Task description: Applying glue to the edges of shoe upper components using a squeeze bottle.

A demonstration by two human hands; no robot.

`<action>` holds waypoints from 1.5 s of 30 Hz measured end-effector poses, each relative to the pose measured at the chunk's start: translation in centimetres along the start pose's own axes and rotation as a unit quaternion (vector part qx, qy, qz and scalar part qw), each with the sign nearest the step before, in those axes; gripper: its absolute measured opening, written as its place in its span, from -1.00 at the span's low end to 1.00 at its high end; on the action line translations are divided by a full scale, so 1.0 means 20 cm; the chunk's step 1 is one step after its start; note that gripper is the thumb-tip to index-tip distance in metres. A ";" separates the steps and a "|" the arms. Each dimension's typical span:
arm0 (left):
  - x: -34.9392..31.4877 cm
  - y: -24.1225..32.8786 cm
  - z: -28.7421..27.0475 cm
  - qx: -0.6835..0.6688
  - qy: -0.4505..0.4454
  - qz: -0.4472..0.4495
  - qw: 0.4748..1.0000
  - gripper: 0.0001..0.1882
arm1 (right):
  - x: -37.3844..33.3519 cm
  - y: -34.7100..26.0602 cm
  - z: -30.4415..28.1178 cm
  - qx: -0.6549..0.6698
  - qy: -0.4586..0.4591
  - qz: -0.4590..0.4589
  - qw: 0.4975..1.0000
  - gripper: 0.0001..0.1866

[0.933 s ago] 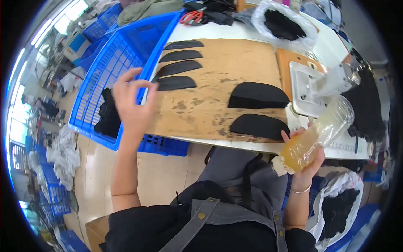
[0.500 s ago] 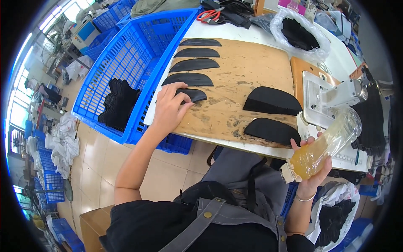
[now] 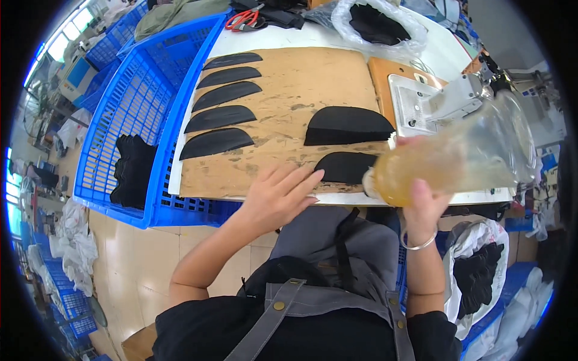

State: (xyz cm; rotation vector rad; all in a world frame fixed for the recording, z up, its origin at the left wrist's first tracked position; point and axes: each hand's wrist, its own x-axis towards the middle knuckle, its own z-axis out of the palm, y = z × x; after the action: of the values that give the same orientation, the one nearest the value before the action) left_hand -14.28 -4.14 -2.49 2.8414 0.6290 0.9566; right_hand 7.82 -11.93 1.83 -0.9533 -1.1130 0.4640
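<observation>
Bottle (image 3: 415,169) w/ yellowish liquid, tilted, gripped in R hand (image 3: 428,203), nr right end of lower blk piece (image 3: 344,167), L hand (image 3: 278,197) open by its left edge, brn board (image 3: 289,114) atop bench (image 3: 274,37).

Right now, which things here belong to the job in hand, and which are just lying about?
In use, it seems:
clear bottle, in the right hand
black rounded pieces, one by the left hand
brown board under them

Apparently lying about:
red-handled scissors
greenish cloth
</observation>
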 end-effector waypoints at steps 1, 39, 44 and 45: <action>-0.01 -0.02 0.06 0.000 0.027 0.010 1.000 -0.54 | 0.02 0.00 0.05 -0.034 -0.041 -0.008 0.999 -0.29; 0.00 -0.05 0.14 0.037 0.064 0.049 0.996 -0.84 | -0.03 0.00 -0.33 -0.452 0.166 -0.103 0.871 -0.34; 0.01 -0.06 0.14 0.008 0.075 0.045 0.996 -0.81 | -0.03 -0.07 -0.08 -0.130 0.076 -0.130 0.980 -0.36; 0.01 -0.06 0.14 0.003 0.076 0.039 0.996 -0.79 | -0.04 -0.07 0.01 -0.100 0.015 -0.078 0.992 -0.35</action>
State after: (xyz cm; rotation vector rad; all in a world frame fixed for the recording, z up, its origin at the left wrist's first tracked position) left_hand -12.86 -2.82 -4.79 2.8374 0.5368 1.1932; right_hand 7.12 -13.24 2.58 -1.0341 -1.2120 0.2120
